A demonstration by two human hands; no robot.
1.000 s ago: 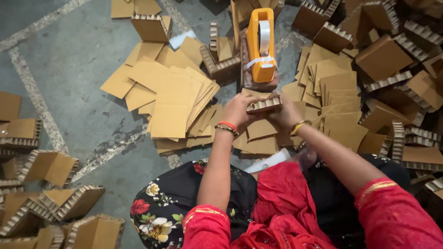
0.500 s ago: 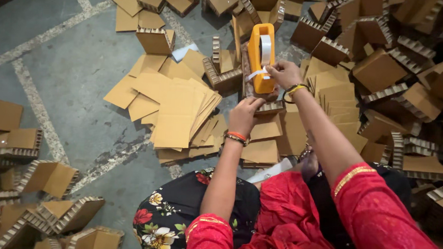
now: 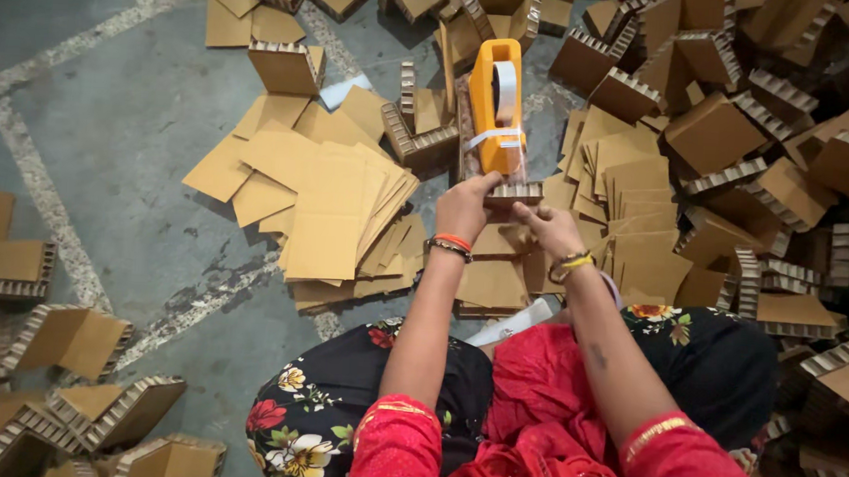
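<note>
Two hands meet at the near end of the orange tape dispenser (image 3: pixel 494 103), on a small corrugated cardboard piece (image 3: pixel 514 192) standing on the floor (image 3: pixel 113 149). Half a second ago the right hand (image 3: pixel 551 230) was up at the dispenser's tape; now it is back down beside the left hand (image 3: pixel 464 207), so a tape pull looks finished and pressing it onto the piece seems underway. Left hand grips the piece's left edge, fingers curled; right hand pinches its right corner. Both forearms stretch forward, wrists close. Flat cardboard sheets (image 3: pixel 326 206) lie left.
</note>
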